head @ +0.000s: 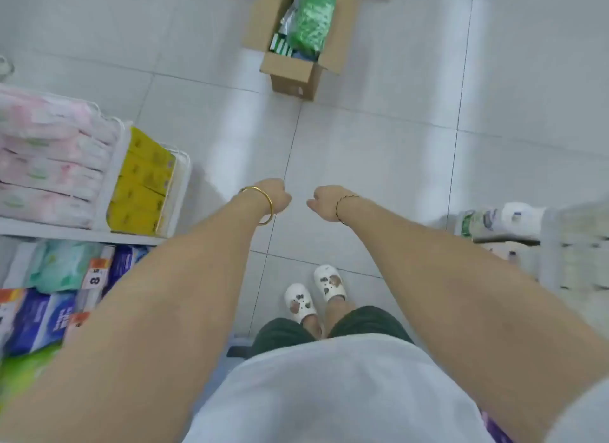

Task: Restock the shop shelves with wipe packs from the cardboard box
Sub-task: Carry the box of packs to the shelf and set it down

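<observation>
An open cardboard box [287,70] stands on the tiled floor ahead, near the top of the view. Green wipe packs [313,20] fill it, with a green-and-white striped pack [280,48] at its near end. Both of my arms reach forward and down over the floor, well short of the box. My left hand [279,194] and my right hand [323,201] hang side by side a small gap apart. Their fingers look loosely curled and mostly hidden behind the wrists. Neither hand holds anything.
Shop shelves [82,234] on my left carry pink packs [49,165] and yellow packs [141,185]; lower down lie a mint pack [59,268] and blue packs [39,317]. Another shelf with white packs [514,221] stands on my right. My feet in white clogs [313,294] are in the aisle between them.
</observation>
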### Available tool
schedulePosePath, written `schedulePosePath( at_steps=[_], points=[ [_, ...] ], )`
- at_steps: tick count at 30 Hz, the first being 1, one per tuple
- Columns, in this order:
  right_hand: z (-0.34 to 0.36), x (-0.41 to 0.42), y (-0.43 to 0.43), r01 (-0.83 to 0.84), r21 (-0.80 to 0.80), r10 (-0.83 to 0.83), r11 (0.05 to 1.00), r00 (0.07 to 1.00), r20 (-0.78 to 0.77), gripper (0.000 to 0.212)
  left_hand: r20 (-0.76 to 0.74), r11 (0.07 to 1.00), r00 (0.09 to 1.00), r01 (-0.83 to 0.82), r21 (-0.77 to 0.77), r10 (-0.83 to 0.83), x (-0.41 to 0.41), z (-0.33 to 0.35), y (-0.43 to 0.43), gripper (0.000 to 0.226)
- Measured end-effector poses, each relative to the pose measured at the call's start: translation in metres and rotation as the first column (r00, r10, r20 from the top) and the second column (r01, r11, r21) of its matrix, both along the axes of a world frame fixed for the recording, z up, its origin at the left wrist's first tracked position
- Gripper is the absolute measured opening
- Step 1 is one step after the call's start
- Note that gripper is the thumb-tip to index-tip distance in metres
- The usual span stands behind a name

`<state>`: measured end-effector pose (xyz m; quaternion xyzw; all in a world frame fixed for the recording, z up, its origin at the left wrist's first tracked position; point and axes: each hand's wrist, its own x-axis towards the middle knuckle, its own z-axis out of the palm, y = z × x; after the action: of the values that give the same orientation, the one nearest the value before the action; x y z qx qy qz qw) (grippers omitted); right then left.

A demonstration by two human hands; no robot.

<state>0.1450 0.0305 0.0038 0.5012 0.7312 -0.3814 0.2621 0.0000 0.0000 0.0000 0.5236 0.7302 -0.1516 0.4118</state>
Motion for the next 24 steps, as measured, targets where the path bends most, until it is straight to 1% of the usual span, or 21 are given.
schedulePosePath(
  at_steps=[1, 3, 6, 9, 12, 14, 16, 18, 22, 24],
  points=[
    [-0.007, 0.0, -0.005, -0.02, -0.042, 0.022, 0.999, 0.999, 0.036, 0.041, 0.006, 0.999, 1.0, 0.001, -0.046, -0.001, 0.003, -0.004, -0.004, 0.03],
    [-0.03, 0.004, -0.011, -0.017, -0.099, 0.024, 0.995, 0.997, 0.069, 0.039, 0.025, 0.997, 0.999, -0.025, -0.076, 0.027, 0.007, -0.025, -0.008, 0.031],
    [-0.058, 0.009, -0.006, -0.007, -0.155, 0.021, 0.988, 0.996, 0.089, 0.037, 0.05, 0.994, 0.999, -0.015, -0.112, 0.02, 0.016, -0.048, -0.002, 0.028],
    [-0.07, 0.01, 0.021, 0.04, -0.184, -0.025, 0.982, 0.996, 0.083, 0.036, 0.07, 0.992, 0.997, -0.007, -0.125, 0.016, 0.019, -0.061, 0.028, 0.031],
    [-0.083, 0.01, 0.069, 0.093, -0.21, -0.076, 0.973, 0.993, 0.089, 0.029, 0.092, 0.991, 0.995, -0.02, -0.131, 0.032, 0.018, -0.08, 0.079, 0.023],
    [-0.093, 0.01, 0.106, 0.133, -0.202, -0.119, 0.97, 0.99, 0.082, 0.021, 0.105, 0.986, 0.989, -0.089, -0.14, 0.104, 0.016, -0.091, 0.118, 0.025],
    [-0.097, 0.007, 0.148, 0.167, -0.194, -0.155, 0.967, 0.985, 0.079, 0.027, 0.13, 0.972, 0.969, -0.19, -0.137, 0.208, 0.016, -0.096, 0.159, 0.031],
    [-0.099, 0.002, 0.194, 0.179, -0.165, -0.169, 0.97, 0.983, 0.078, 0.034, 0.159, 0.944, 0.933, -0.306, -0.121, 0.323, 0.013, -0.099, 0.201, 0.03],
    [-0.105, -0.017, 0.286, 0.203, -0.1, -0.198, 0.974, 0.978, 0.062, 0.033, 0.214, 0.84, 0.812, -0.522, -0.148, 0.543, -0.007, -0.114, 0.286, 0.021],
    [-0.112, -0.032, 0.334, 0.217, -0.092, -0.214, 0.972, 0.976, 0.04, 0.03, 0.227, 0.762, 0.728, -0.628, -0.157, 0.647, -0.021, -0.126, 0.331, 0.015]
  ],
)
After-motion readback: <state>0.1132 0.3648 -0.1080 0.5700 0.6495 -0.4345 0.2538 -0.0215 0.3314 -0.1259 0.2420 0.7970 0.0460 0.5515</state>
